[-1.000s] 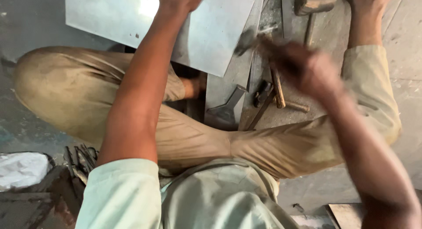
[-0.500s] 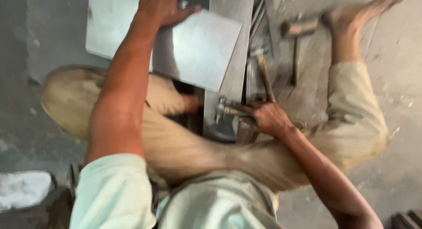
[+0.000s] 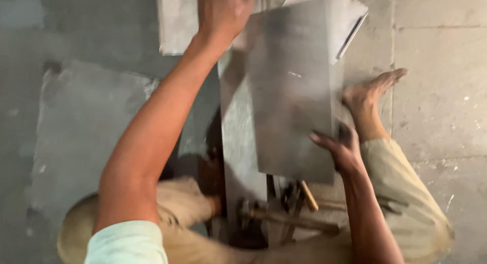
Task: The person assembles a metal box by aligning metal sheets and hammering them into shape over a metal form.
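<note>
I sit on the floor and hold a flat grey metal sheet [image 3: 297,86] in front of me, tilted on end. My left hand [image 3: 223,10] grips its far top edge near the top of the view. My right hand [image 3: 340,147] clasps its near right corner, fingers spread over the face. The sheet stands over a long metal bar [image 3: 238,142] that runs away from me between my legs. Another metal sheet [image 3: 175,20] lies flat on the floor at the far left.
My bare right foot [image 3: 368,94] rests on the concrete floor just right of the sheet. Several hand tools, among them a wooden-handled one [image 3: 297,221], lie by my knee. A grey slab [image 3: 86,132] covers the floor at left.
My right hand left the tools near my knee and took the sheet's near corner. The sheet swung up from lying flat and toward the right. The view shifted.
</note>
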